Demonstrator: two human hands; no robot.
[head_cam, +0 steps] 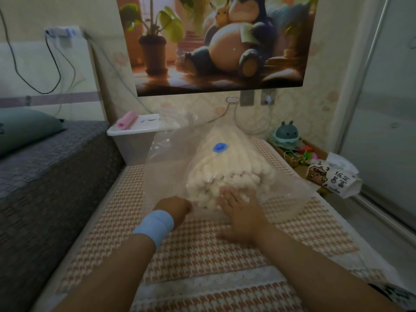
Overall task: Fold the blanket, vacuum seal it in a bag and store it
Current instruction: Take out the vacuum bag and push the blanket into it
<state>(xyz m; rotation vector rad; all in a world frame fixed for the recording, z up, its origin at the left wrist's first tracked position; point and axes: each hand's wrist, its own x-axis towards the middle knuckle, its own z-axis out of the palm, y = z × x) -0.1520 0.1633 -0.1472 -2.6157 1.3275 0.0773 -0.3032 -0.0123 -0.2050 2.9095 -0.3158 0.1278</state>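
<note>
A cream, bumpy folded blanket (227,163) lies inside a clear plastic vacuum bag (164,176) on a houndstooth-patterned mat (202,246). A blue round valve (219,147) sits on top of the bag. My right hand (240,212) lies flat with straight fingers on the bag's near end, pressing against the blanket. My left hand (174,209), with a light blue wristband, has its fingers curled at the bag's near edge just left of the blanket. Whether it pinches the plastic is hidden.
A translucent storage box with a white lid (132,136) stands behind the bag on the left, a pink roll (127,120) on it. A grey bed (45,176) lies at left. A tissue pack (333,176) and a teal toy (287,132) are at right.
</note>
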